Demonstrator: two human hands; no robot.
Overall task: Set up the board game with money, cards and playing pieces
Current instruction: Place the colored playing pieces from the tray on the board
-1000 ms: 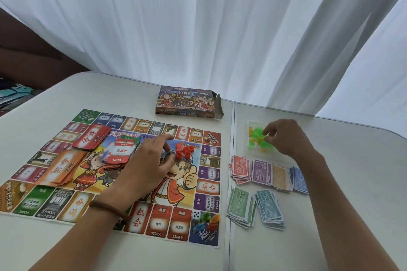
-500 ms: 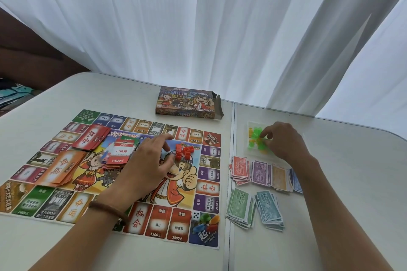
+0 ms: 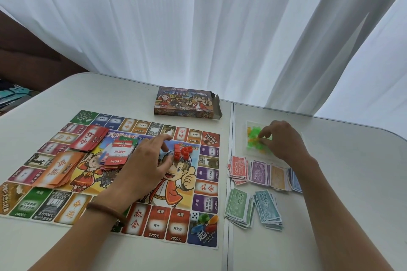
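6 cash stks [image 3: 258,171], 3 card piles [image 3: 88,141]

Colourful board [image 3: 207,188] lies flat on the counter [image 3: 341,182], with three fanned card stacks [image 3: 88,141] and red houses [image 3: 182,152] at its centre, and a die [image 3: 194,215] and tokens [image 3: 207,221] on its near right corner. To its right, six money piles [image 3: 259,174] sit in two rows, with translucent green and yellow pieces [image 3: 253,138] beyond them.
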